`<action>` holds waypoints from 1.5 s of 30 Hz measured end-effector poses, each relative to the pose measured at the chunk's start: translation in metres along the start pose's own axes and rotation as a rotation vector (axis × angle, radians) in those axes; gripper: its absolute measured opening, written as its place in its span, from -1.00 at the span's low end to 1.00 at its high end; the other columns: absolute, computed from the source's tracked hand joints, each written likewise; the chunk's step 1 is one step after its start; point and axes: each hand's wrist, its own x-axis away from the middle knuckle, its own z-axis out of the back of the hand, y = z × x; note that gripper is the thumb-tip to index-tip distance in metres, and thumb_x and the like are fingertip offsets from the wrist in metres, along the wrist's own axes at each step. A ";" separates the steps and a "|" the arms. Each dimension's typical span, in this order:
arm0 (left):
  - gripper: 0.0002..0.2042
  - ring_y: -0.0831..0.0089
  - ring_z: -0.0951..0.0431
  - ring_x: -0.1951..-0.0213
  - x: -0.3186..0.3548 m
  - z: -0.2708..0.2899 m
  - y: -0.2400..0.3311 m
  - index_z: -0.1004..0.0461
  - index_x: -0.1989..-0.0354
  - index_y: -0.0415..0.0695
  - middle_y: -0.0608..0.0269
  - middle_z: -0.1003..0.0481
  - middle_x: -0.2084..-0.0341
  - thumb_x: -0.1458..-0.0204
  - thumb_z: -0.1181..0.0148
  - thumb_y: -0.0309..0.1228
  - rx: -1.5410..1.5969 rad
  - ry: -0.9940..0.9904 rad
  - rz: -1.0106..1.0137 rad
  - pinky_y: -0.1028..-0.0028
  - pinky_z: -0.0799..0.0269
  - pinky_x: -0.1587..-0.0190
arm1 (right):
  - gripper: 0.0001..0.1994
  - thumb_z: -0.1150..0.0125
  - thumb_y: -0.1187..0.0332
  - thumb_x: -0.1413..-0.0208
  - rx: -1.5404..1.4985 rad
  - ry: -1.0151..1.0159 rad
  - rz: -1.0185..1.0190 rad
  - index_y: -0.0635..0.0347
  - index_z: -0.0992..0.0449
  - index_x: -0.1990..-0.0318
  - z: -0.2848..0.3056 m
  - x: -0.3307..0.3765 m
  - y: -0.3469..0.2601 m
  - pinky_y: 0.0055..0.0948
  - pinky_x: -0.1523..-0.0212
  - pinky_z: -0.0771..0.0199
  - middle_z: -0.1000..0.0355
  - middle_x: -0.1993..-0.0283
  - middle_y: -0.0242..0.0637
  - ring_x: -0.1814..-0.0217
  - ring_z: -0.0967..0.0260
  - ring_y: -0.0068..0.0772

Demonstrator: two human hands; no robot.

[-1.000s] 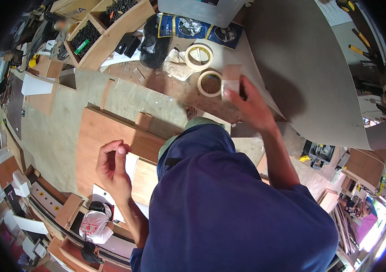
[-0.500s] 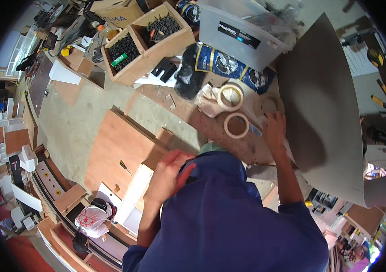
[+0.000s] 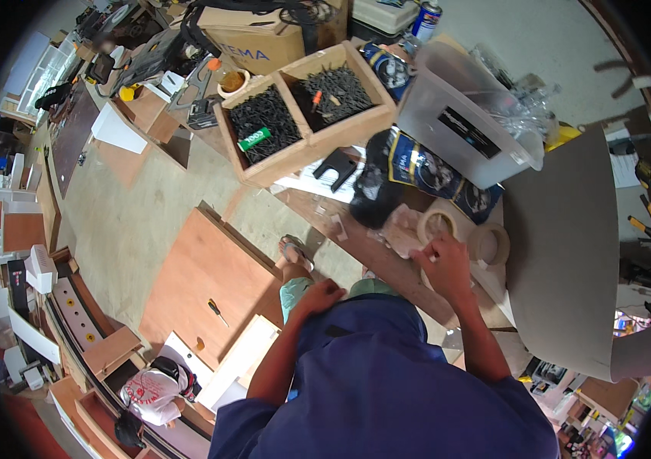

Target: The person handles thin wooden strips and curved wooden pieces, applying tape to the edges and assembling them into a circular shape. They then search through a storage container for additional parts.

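My right hand is over the right side of the worktable, its fingers drawn together in a pinch. What they hold, if anything, is hidden. Just past the fingertips stands a cream roll of masking tape, next to a crumpled pale cloth. Another tape roll lies to the right of the hand. My left hand rests at my lap by the hem of my dark blue shirt, fingers laid out, with nothing visible in it.
A two-compartment wooden box of black screws stands at the table's far side, beside a translucent plastic bin. A large grey panel rises at right. Left are a plywood panel with a screwdriver and another person.
My right hand has left the rightmost tape roll and moved left. The third, nearer roll no longer shows. My left hand has lowered from my belly to my lap. The view has shifted.
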 end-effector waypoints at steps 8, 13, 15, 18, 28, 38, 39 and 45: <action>0.00 0.00 -0.48 -0.25 -0.011 0.088 0.013 -0.53 -0.22 -0.21 -0.17 -0.47 -0.23 -0.16 0.33 0.53 0.193 -0.622 0.166 0.19 -0.28 -0.35 | -0.69 -0.36 0.11 -0.20 -0.099 -0.521 -0.256 0.22 -0.64 0.32 -0.095 0.034 -0.044 -0.16 0.25 -0.49 -0.57 0.38 -0.09 0.32 -0.55 -0.06; -0.04 0.05 -0.49 -0.24 -0.013 0.106 -0.011 -0.55 -0.20 -0.22 -0.12 -0.49 -0.22 -0.20 0.34 0.49 0.065 -0.625 0.066 0.20 -0.26 -0.35 | -0.44 -0.18 -0.18 -0.24 -0.102 -0.501 -0.553 0.26 -0.67 0.30 -0.143 0.072 -0.036 -0.09 0.16 -0.51 -0.60 0.32 0.01 0.24 -0.59 0.03; -0.06 0.04 -0.50 -0.23 -0.015 0.117 -0.014 -0.55 -0.20 -0.23 -0.11 -0.51 -0.20 -0.22 0.30 0.47 0.077 -0.663 0.029 0.21 -0.28 -0.34 | -0.33 -0.14 -0.30 -0.21 -0.142 -0.469 -0.748 0.28 -0.68 0.31 -0.160 0.060 -0.045 -0.06 0.12 -0.52 -0.61 0.29 0.05 0.20 -0.60 0.07; -0.10 0.02 -0.52 -0.21 -0.026 0.134 -0.014 -0.54 -0.19 -0.25 -0.10 -0.54 -0.17 -0.23 0.24 0.44 0.109 -0.674 -0.008 0.22 -0.30 -0.31 | -0.16 -0.04 -0.45 -0.15 -0.106 -0.598 -0.785 0.36 -0.70 0.25 -0.203 0.056 -0.034 0.01 -0.08 -0.52 -0.58 0.13 0.29 0.02 -0.60 0.16; -0.17 0.07 -0.59 -0.10 -0.065 0.204 -0.041 -0.64 -0.03 -0.24 -0.10 -0.63 0.00 -0.25 0.18 0.39 -0.263 -0.675 -0.024 0.21 -0.39 -0.20 | -0.55 -0.17 0.05 -0.26 -0.634 -0.615 -0.548 0.36 -0.66 0.19 -0.230 0.024 -0.047 -0.26 0.18 -0.46 -0.58 0.36 -0.23 0.29 -0.44 -0.39; -0.12 0.09 -0.50 -0.24 -0.109 0.318 -0.049 -0.58 -0.17 -0.18 -0.09 -0.51 -0.20 -0.21 0.20 0.45 -0.481 -1.099 0.035 0.22 -0.30 -0.33 | -0.72 -0.18 0.24 -0.12 -0.579 -0.498 -0.612 0.32 -0.64 0.29 -0.238 -0.021 -0.216 -0.19 0.25 -0.42 -0.51 0.46 -0.13 0.39 -0.42 -0.34; -0.11 0.08 -0.48 -0.26 -0.112 0.314 -0.082 -0.57 -0.20 -0.17 -0.10 -0.49 -0.22 -0.20 0.20 0.46 -0.486 -1.103 0.011 0.21 -0.29 -0.34 | -0.72 -0.18 0.24 -0.12 -0.568 -0.487 -0.639 0.32 -0.64 0.29 -0.249 -0.017 -0.233 -0.17 0.25 -0.43 -0.52 0.46 -0.10 0.39 -0.43 -0.33; -0.09 0.02 -0.44 -0.31 -0.099 0.366 -0.087 -0.51 -0.26 -0.19 -0.15 -0.48 -0.23 -0.19 0.19 0.47 -0.817 -1.215 0.048 0.19 -0.27 -0.35 | -0.57 -0.18 0.03 -0.34 -0.920 -0.268 -0.930 0.29 -0.60 0.34 -0.268 -0.022 -0.325 -0.36 0.32 -0.36 -0.40 0.52 -0.38 0.42 -0.33 -0.50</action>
